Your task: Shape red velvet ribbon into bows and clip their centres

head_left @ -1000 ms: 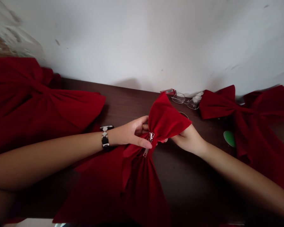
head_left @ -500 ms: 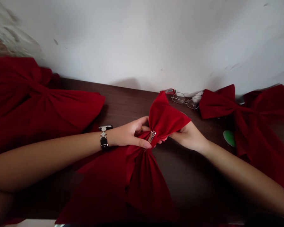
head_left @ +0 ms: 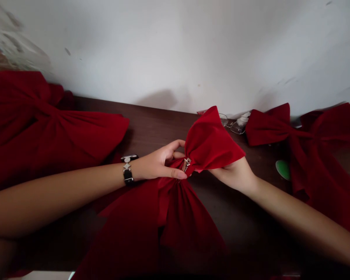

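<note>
A large red fabric bow [head_left: 211, 142] is held above the dark table, its loop raised and its long tails hanging down toward me. My left hand [head_left: 166, 161] is closed round the gathered middle, the thumb lying beside a small metal clip [head_left: 186, 165] there. Under the right side of the loop, my right hand [head_left: 233, 171] grips the bow from behind; the fabric covers most of its fingers. A watch [head_left: 128, 170] is on my left wrist.
More red bows [head_left: 55, 116] lie piled at the left, and others [head_left: 306, 136] at the right. Glasses [head_left: 238, 126] rest by the white wall [head_left: 169, 50]. A round green item [head_left: 282, 170] sits right of my right hand. Clear plastic [head_left: 17, 39] is at the far left.
The bow's loop has swung up and to the right, spreading wider and covering more of the glasses. My right hand moved slightly right with it; the left hand stays at the middle.
</note>
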The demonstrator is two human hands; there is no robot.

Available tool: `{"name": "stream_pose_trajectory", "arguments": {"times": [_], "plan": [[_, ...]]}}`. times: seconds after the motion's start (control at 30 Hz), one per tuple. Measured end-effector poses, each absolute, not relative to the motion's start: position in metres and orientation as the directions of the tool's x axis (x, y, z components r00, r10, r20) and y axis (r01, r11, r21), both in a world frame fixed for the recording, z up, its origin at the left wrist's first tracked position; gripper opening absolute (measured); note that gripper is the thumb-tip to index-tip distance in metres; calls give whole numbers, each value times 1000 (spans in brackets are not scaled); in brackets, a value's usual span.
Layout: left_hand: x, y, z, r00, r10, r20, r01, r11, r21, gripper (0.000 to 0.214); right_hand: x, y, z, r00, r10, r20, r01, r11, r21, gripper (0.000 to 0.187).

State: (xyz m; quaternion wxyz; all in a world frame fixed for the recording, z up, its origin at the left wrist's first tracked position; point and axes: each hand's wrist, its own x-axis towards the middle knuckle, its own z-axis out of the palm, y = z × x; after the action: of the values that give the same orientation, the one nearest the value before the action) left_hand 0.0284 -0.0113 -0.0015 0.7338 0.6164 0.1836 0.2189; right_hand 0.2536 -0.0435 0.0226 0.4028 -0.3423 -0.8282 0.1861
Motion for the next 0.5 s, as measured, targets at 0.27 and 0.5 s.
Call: {"name": "stream_pose_trajectory", "arguments": {"times": [0.27, 0.5], "plan": [[29, -12, 2, 813, 583, -17, -142, 226, 964, 52, 258, -43, 18, -471, 573, 671, 508, 798, -324, 7], [28, -13, 3, 811, 586, -13, -157, 239, 958, 50, 258, -44, 12, -496, 530, 688, 470, 830, -301, 18]]}}
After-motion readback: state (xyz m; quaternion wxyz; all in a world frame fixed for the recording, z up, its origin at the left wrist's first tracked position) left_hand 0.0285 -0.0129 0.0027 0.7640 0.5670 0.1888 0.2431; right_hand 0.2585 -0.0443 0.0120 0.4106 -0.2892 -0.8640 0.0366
